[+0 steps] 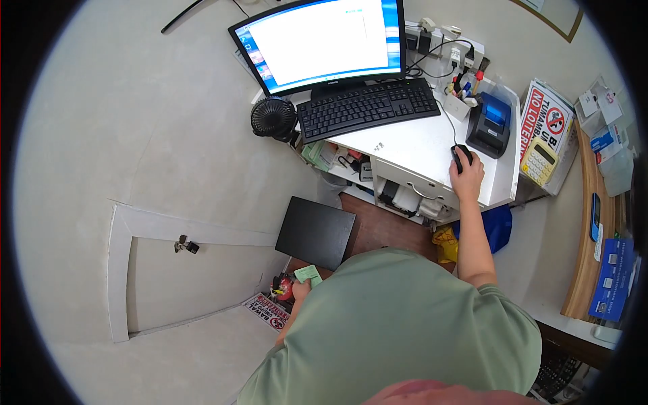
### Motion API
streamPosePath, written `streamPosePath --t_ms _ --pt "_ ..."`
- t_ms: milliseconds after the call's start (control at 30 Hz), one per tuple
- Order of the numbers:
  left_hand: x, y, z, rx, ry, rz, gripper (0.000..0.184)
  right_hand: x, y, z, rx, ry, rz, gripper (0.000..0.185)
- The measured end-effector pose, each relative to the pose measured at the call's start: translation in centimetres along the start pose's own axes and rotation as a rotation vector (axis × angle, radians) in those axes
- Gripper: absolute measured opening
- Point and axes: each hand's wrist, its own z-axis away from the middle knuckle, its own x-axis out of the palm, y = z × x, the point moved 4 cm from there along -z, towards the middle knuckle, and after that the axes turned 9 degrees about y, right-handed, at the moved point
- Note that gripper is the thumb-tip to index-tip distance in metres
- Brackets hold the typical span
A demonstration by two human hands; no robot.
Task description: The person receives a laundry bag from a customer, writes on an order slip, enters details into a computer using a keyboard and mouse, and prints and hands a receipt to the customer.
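Observation:
My right hand (468, 179) is closed over a black computer mouse (461, 156) at the right part of the white desk (395, 145). A cable runs from the mouse up toward the back of the desk. Down by my left side, my left hand (301, 290) grips a small light green card or booklet (308, 275); which of the two I cannot tell. Most of that hand's fingers are hidden. The black keyboard (368, 108) lies left of the mouse, below a lit monitor (324, 44) with a mostly white window.
A small black fan (273, 118) stands at the desk's left end. Right of the mouse are a black and blue printer-like device (491, 125) and a pen holder (457, 106). A yellow calculator (539, 161) leans beyond the desk. A black box-like surface (315, 232) stands left below.

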Motion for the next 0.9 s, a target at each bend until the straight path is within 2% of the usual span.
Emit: streamPosePath --t_ms 400,600,900 --pt "0.22 -0.23 -0.27 -0.006 -0.028 0.093 0.035 0.04 -0.08 0.01 -0.007 0.0 0.01 0.044" --pt "0.05 -0.2 -0.18 0.035 0.022 -0.029 0.037 0.01 -0.11 0.07 -0.018 0.006 -0.005 0.044" --pt "0.31 -0.88 -0.13 0.008 0.006 0.039 0.035 0.08 -0.07 0.07 -0.014 0.005 0.012 0.044"
